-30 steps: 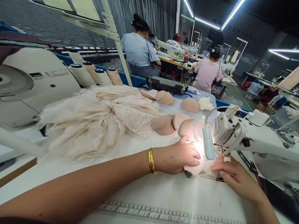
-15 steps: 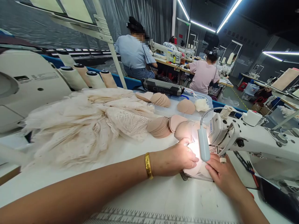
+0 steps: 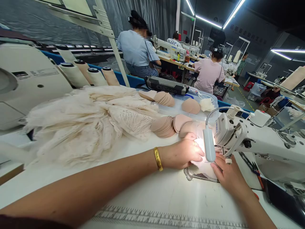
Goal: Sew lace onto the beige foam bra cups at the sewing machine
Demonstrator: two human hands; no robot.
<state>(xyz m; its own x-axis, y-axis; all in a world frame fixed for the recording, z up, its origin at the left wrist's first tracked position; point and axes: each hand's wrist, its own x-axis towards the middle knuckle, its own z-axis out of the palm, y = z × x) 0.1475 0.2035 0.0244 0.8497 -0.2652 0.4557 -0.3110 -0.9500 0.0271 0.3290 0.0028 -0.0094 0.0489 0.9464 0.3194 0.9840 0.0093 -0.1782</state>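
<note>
My left hand point(image 3: 183, 154), with a gold bangle on its wrist, rests closed on a pale pink bra cup piece point(image 3: 203, 165) under the needle of a white sewing machine point(image 3: 252, 140). From the near side my right hand point(image 3: 228, 176) lies flat, fingers stretched onto the same piece. The machine's small lamp point(image 3: 209, 148) shines brightly on the piece and hides part of it. Just behind my left hand, stacks of beige cups point(image 3: 165, 126) lie on the white table point(image 3: 152, 197).
A heap of cream lace fabric point(image 3: 90, 122) covers the table's left. Thread cones point(image 3: 95, 76) and another machine point(image 3: 28, 82) stand at far left. A clear tray point(image 3: 181, 109) holds more cups. Two people sit sewing at benches beyond.
Both hands have pushed the cup piece a little further away under the needle, uncovering the metal plate at its near edge. The camera view shifted slightly.
</note>
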